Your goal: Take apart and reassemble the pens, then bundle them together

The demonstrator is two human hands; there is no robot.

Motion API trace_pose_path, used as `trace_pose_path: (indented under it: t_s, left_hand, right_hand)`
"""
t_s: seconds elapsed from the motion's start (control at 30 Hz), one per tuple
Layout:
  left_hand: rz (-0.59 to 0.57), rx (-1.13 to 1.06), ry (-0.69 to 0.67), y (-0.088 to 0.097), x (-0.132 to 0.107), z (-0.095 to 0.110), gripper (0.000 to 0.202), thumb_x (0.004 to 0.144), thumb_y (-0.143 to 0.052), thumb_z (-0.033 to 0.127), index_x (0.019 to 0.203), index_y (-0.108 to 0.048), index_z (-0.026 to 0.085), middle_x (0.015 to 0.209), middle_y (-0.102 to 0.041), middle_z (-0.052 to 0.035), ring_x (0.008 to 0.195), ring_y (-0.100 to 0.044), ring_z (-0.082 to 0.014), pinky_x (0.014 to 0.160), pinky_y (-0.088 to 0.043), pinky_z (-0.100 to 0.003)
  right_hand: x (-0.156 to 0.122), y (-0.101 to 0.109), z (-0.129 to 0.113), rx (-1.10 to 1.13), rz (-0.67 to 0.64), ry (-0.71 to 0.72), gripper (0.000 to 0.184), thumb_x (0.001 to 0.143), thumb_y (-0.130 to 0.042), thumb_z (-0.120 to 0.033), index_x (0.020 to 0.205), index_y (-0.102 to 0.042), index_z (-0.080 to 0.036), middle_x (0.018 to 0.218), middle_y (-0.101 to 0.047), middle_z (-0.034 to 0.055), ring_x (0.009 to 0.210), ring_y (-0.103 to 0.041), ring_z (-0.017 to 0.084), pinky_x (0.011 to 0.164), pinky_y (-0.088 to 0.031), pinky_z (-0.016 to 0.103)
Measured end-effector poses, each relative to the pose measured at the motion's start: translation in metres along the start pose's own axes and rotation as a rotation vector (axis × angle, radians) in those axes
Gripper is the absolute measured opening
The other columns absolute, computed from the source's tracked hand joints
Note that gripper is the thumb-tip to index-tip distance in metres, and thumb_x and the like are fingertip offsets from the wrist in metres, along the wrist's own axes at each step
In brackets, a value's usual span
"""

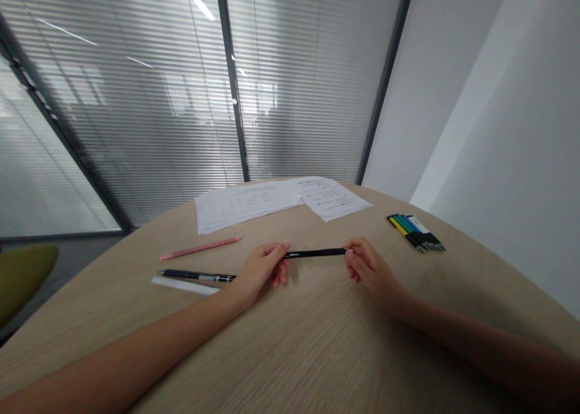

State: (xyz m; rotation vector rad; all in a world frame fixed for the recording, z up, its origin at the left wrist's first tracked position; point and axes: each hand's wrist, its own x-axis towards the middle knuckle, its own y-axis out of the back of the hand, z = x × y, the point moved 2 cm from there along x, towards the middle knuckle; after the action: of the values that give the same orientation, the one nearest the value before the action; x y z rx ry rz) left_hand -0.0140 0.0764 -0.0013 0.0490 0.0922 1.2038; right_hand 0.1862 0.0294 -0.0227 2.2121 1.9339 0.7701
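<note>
A slim black pen is held level just above the table, stretched between my two hands. My left hand pinches its left end between thumb and fingers. At the other end, the fingertips of my right hand are closed on the pen's tip. Beside my left wrist lies a second black pen with a clear section, partly hidden by the hand. A white strip rests in front of that pen. Farther left is a thin pink pen or pencil.
A row of several coloured pens lies on the right of the round-edged wooden table. Printed paper sheets cover its far side. Beyond stand a glass wall with blinds and a white wall. A green chair is at left.
</note>
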Motion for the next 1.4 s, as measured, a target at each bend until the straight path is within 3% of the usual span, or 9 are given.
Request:
trace_pose_path:
  t_s: [0.17, 0.27, 0.67, 0.97, 1.07, 1.17, 1.4]
  left_hand:
    - [0.021, 0.081, -0.051, 0.0, -0.002, 0.004, 0.031, 0.07, -0.05, 0.039, 0.051, -0.043, 0.016, 0.033, -0.045, 0.0045, 0.028, -0.034, -0.0049, 0.033, -0.024, -0.017]
    - [0.026, 0.125, -0.072, 0.001, -0.002, 0.005, 0.031, 0.069, -0.051, 0.038, 0.049, -0.042, 0.016, 0.033, -0.045, 0.0048, 0.029, -0.034, -0.0049, 0.033, -0.025, -0.017]
    - [0.101, 0.105, -0.084, 0.002, -0.001, 0.004, 0.029, 0.066, -0.052, 0.041, 0.053, -0.043, 0.016, 0.035, -0.045, 0.0063, 0.029, -0.034, -0.0051, 0.033, -0.025, -0.017]
    - [0.097, 0.083, -0.108, 0.004, 0.002, 0.001, 0.035, 0.068, -0.049, 0.044, 0.048, -0.037, 0.017, 0.032, -0.034, 0.008, 0.029, -0.029, -0.0051, 0.033, -0.023, -0.017]
    - [0.092, 0.068, -0.107, 0.005, 0.003, -0.001, 0.034, 0.069, -0.048, 0.043, 0.05, -0.039, 0.017, 0.033, -0.034, 0.0079, 0.029, -0.03, -0.0057, 0.033, -0.023, -0.018]
    - [0.089, 0.058, -0.107, 0.006, 0.003, -0.001, 0.033, 0.07, -0.047, 0.043, 0.051, -0.04, 0.017, 0.033, -0.035, 0.0077, 0.029, -0.031, -0.0062, 0.034, -0.024, -0.018]
    - [0.092, 0.118, -0.134, 0.005, 0.002, 0.001, 0.036, 0.069, -0.048, 0.044, 0.047, -0.037, 0.017, 0.032, -0.035, 0.0075, 0.03, -0.03, -0.0057, 0.035, -0.025, -0.018]
  right_hand:
    - [0.005, 0.0, 0.005, 0.168, -0.045, -0.155, 0.038, 0.081, -0.027, -0.048, 0.072, -0.047, -0.016, 0.057, -0.046, -0.0015, 0.048, -0.044, 0.009, 0.045, -0.036, 0.022]
    - [0.006, 0.0, 0.009, 0.096, -0.052, -0.164, 0.045, 0.08, -0.026, -0.051, 0.061, -0.048, -0.016, 0.052, -0.046, -0.0012, 0.046, -0.044, 0.009, 0.047, -0.036, 0.023]
    - [0.006, 0.0, 0.01, -0.19, -0.101, -0.136, 0.043, 0.081, -0.029, -0.045, 0.054, -0.048, -0.017, 0.045, -0.045, -0.0022, 0.045, -0.044, 0.01, 0.049, -0.033, 0.023]
    - [0.006, 0.001, 0.001, -0.101, -0.08, -0.058, 0.029, 0.079, -0.036, -0.04, 0.061, -0.042, -0.019, 0.049, -0.041, -0.0042, 0.046, -0.041, 0.009, 0.048, -0.033, 0.023]
    - [0.005, -0.001, -0.002, 0.056, -0.082, -0.071, 0.021, 0.075, -0.042, -0.04, 0.075, -0.042, -0.019, 0.053, -0.041, -0.0056, 0.046, -0.041, 0.009, 0.046, -0.033, 0.022]
    - [0.006, -0.002, 0.001, 0.134, -0.073, -0.084, 0.026, 0.075, -0.042, -0.041, 0.087, -0.042, -0.019, 0.056, -0.043, -0.0051, 0.047, -0.042, 0.009, 0.044, -0.034, 0.021]
    - [0.008, -0.001, 0.017, -0.08, -0.109, -0.144, 0.043, 0.08, -0.03, -0.047, 0.056, -0.049, -0.016, 0.051, -0.048, 0.0001, 0.048, -0.045, 0.011, 0.05, -0.035, 0.025]
